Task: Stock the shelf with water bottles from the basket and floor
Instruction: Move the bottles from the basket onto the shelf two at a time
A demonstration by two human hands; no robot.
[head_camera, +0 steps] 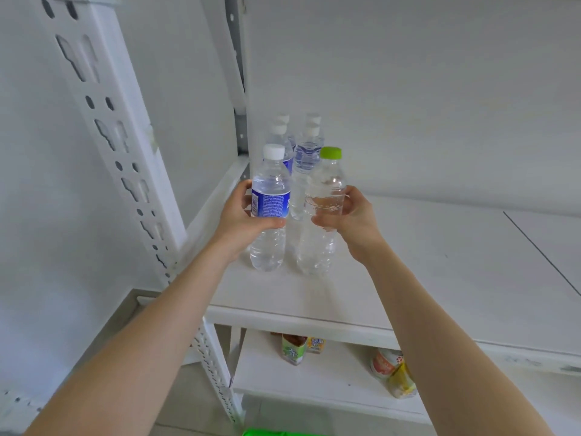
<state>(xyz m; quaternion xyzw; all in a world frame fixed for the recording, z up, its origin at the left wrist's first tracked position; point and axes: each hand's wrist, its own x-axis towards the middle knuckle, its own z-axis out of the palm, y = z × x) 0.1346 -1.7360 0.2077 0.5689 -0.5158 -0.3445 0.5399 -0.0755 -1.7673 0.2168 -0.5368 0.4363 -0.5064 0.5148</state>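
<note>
Both arms reach over the front edge of the white shelf (408,278) toward its left end. The left hand (242,215) is wrapped around the middle of a blue-label bottle (269,209) with a white cap, thumb across the front just under the label and fingers behind it. The bottle stands upright with its base on the shelf, near the left edge and a little back from the front edge.

The right hand (352,215) is closed around a clear bottle (323,212) with a green cap, thumb on the front and fingers curled round the far side. This bottle is also upright, its base on or just at the shelf surface; I cannot tell which. It stands just beside the blue-label bottle on its right, with a narrow gap between them.

Behind the two, toward the back left corner of the shelf, more white-capped back bottles (306,152) stand upright in close rows, partly hidden by the front pair.

The perforated white post (125,171) rises at the shelf's left front corner. On the lower shelf (330,379) stand a few colourful drink packs (294,349), some near its left end and some further right. A bright green object (276,432) shows at the bottom edge of the view, too cut off to identify
</note>
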